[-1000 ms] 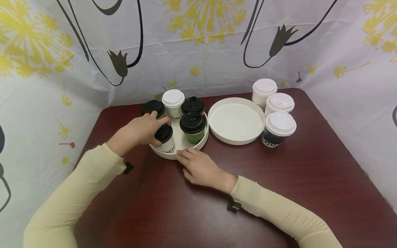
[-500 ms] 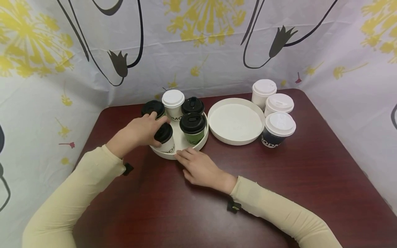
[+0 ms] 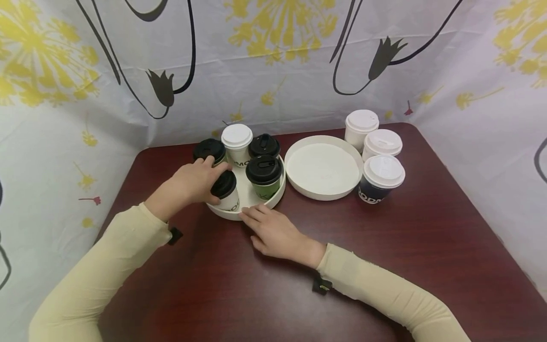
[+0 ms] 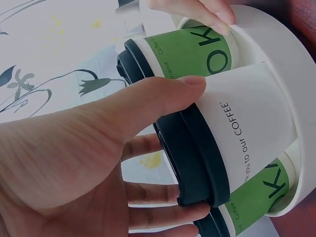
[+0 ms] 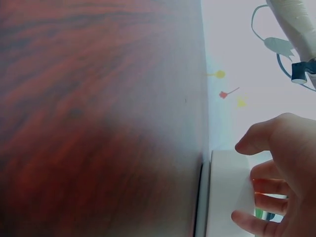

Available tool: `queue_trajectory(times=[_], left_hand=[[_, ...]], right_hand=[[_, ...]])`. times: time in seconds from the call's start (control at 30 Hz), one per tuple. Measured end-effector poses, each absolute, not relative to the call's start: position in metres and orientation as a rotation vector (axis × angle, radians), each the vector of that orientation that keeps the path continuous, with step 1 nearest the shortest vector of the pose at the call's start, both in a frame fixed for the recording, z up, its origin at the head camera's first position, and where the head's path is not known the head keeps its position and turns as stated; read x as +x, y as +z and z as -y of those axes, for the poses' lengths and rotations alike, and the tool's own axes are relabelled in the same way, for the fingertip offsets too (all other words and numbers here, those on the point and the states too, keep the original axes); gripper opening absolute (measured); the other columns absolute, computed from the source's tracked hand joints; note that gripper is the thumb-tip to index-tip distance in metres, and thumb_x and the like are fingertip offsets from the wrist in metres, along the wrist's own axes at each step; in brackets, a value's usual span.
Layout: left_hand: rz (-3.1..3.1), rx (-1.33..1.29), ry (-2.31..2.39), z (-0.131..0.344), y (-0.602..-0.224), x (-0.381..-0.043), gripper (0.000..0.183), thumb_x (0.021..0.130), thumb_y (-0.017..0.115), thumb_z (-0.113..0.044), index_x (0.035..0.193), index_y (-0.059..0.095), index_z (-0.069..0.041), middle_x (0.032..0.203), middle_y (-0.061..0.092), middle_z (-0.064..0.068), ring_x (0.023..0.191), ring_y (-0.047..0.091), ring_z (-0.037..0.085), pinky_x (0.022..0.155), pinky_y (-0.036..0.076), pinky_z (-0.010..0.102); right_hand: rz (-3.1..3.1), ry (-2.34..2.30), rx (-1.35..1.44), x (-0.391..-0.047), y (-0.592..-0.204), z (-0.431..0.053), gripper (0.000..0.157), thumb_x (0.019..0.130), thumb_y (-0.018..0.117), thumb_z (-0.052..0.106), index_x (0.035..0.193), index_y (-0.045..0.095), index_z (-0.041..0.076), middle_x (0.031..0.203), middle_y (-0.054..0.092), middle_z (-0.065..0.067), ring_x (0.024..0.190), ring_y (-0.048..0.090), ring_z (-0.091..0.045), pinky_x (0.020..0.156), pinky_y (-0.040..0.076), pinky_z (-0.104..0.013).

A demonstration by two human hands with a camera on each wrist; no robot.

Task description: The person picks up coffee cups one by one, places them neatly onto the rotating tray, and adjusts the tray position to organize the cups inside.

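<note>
A round white tray on the left holds several lidded paper cups. My left hand grips the white cup with the black lid at the tray's front left. In the left wrist view, the thumb lies across the lid's edge of this cup and the fingers reach round the lid's other side. My right hand touches the tray's front rim with its fingertips, thumb apart from the rim. The right wrist view has these fingers loosely bent beside the tray's wall.
Also in the tray are two green cups with black lids, the nearer green cup at the right, another black-lidded cup and a white-lidded cup. A second round tray stands beside it. Three white-lidded cups, including a dark-blue cup, stand farther right.
</note>
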State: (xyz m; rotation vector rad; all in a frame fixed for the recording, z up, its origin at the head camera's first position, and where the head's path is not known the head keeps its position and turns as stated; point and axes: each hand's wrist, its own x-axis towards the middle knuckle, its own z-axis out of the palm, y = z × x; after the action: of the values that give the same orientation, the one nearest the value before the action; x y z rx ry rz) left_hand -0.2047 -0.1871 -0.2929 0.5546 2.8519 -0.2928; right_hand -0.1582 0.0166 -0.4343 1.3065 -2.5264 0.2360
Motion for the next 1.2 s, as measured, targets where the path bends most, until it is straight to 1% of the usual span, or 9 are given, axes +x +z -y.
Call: queue_trajectory(times=[0.23,0.4,0.53,0.63,0.83,1.0,1.2], left_hand=[[-2.861,0.567,-0.312,0.190,-0.294,-0.202,0.089,0.071,0.078,-0.043,0.145,0.034,-0.021,0.131,0.046,0.021,0.116,0.051,0.037,0.082,0.052,0.053],[-2.879,0.588,-0.332,0.190,-0.295,-0.198,0.092,0.071,0.077,-0.046,0.146,0.033,-0.018,0.132,0.045,0.019,0.118,0.049,0.037,0.087,0.050,0.051],[-2.913,0.631,-0.312,0.189,-0.294,-0.194,0.092,0.071,0.077,-0.045,0.146,0.033,-0.017,0.133,0.045,0.017,0.119,0.047,0.037,0.089,0.048,0.051],[-2.962,0.702,-0.296,0.187,-0.293,-0.190,0.090,0.072,0.076,-0.044,0.146,0.033,-0.016,0.135,0.044,0.017,0.120,0.047,0.036,0.088,0.048,0.051],[-3.082,0.879,-0.287,0.179,-0.294,-0.183,0.084,0.074,0.073,-0.048,0.144,0.037,-0.019,0.137,0.045,0.015,0.120,0.049,0.034,0.089,0.050,0.048],[-3.140,1.055,-0.210,0.167,-0.298,-0.177,0.077,0.078,0.072,-0.041,0.142,0.039,-0.016,0.137,0.046,0.013,0.118,0.050,0.032,0.091,0.049,0.046],[-3.162,1.206,-0.102,0.154,-0.311,-0.175,0.076,0.076,0.075,-0.035,0.140,0.042,-0.015,0.137,0.046,0.012,0.119,0.050,0.030,0.097,0.047,0.043]], right_hand=[[2.548,0.251,1.324,-0.158,-0.434,-0.017,0.064,0.082,0.062,0.033,0.139,0.045,0.010,0.140,0.049,-0.002,0.124,0.045,-0.018,0.102,0.045,-0.030],[2.562,0.239,1.372,-0.159,-0.430,-0.020,0.066,0.083,0.062,0.034,0.141,0.043,0.009,0.143,0.046,-0.003,0.129,0.042,-0.019,0.108,0.040,-0.031],[2.569,0.247,1.415,-0.160,-0.428,-0.023,0.066,0.085,0.061,0.034,0.142,0.041,0.008,0.144,0.044,-0.003,0.133,0.040,-0.019,0.111,0.036,-0.033],[2.579,0.263,1.429,-0.160,-0.426,-0.027,0.065,0.085,0.060,0.034,0.142,0.041,0.009,0.145,0.043,-0.003,0.135,0.039,-0.018,0.110,0.037,-0.035],[2.591,0.320,1.418,-0.160,-0.421,-0.045,0.063,0.087,0.060,0.032,0.142,0.041,0.009,0.146,0.043,-0.004,0.135,0.040,-0.020,0.107,0.040,-0.038],[2.572,0.390,1.379,-0.165,-0.418,-0.066,0.063,0.085,0.063,0.029,0.141,0.043,0.007,0.144,0.044,-0.006,0.131,0.043,-0.021,0.105,0.041,-0.039],[2.544,0.405,1.314,-0.170,-0.410,-0.095,0.062,0.083,0.065,0.027,0.139,0.045,0.006,0.141,0.047,-0.008,0.129,0.046,-0.023,0.108,0.039,-0.041]])
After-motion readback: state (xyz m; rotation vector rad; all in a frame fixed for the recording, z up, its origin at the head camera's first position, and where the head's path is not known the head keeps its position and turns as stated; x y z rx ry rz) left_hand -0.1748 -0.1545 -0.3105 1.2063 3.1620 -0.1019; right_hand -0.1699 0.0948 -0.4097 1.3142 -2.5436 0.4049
